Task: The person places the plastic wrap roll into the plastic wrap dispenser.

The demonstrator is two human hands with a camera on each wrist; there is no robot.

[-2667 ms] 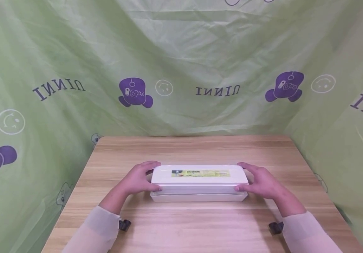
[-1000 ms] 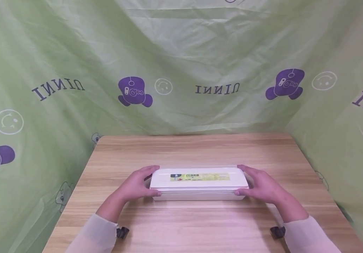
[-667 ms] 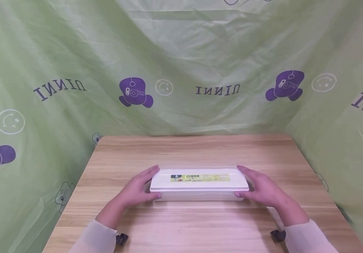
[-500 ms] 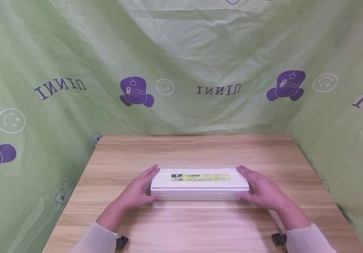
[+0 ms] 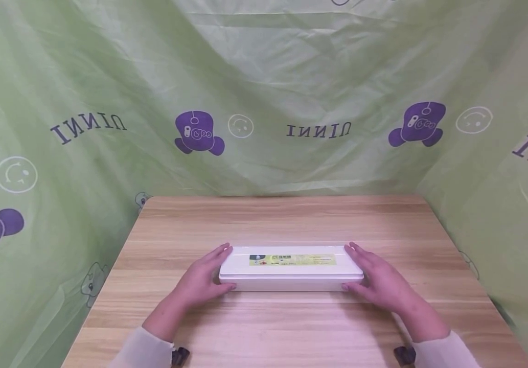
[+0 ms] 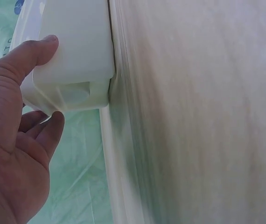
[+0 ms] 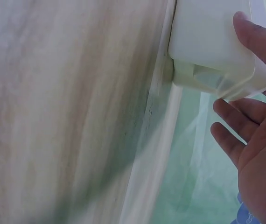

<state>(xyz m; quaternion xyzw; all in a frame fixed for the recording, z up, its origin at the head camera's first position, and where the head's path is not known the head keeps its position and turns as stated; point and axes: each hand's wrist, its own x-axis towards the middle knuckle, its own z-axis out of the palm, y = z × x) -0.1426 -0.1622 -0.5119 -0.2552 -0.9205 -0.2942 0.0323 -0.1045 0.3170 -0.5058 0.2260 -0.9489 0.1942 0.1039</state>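
Note:
A long white cling film box [image 5: 291,283] lies crosswise on the wooden table [image 5: 291,332], its lid [image 5: 236,268] down and level. A yellow-green label [image 5: 291,259] with printed characters runs along the top. My left hand [image 5: 201,278] holds the left end, thumb at the front face and fingers toward the back corner. The right hand [image 5: 381,281] holds the opposite end in the same way. In the left wrist view the thumb [image 6: 44,49] lies against the box's front. The right wrist view shows the other thumb [image 7: 252,35] on the front near that end.
A green curtain [image 5: 264,168] with purple cartoon figures hangs behind the table and along both sides. Black clip-like pieces [image 5: 180,356] show at the sleeve cuffs, low in the head view. The table's back edge runs close to the curtain.
The gap between lid and base at the front has closed; the lid now sits level. Both thumbs have slid lower on the front face, and the hands have shifted slightly nearer.

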